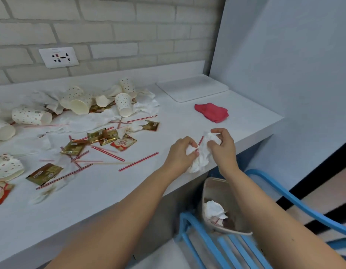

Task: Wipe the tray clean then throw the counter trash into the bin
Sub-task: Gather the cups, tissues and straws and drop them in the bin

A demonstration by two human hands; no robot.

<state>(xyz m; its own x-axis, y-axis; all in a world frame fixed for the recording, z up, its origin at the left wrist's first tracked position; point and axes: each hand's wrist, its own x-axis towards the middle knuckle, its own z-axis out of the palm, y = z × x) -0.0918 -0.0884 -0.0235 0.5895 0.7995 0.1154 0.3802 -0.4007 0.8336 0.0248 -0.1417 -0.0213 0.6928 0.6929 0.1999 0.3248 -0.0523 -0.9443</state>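
My left hand [180, 150] and my right hand [223, 145] both grip a wad of crumpled white tissue [202, 156] with a red-striped straw caught in it, near the counter's front right edge. Below it stands the bin [213, 187], holding tissue and scraps. A white tray [191, 88] lies flat at the back right of the counter [102, 193]. In front of the tray lies a crumpled red cloth [212, 112]. Spotted paper cups [123, 103], gold sachets [101, 135], tissues and red-striped straws [138, 162] litter the counter's left and middle.
A blue metal chair frame [203, 235] stands around the bin, under the counter's right end. A brick wall with a socket [58, 57] backs the counter, and a plain wall closes off the right side.
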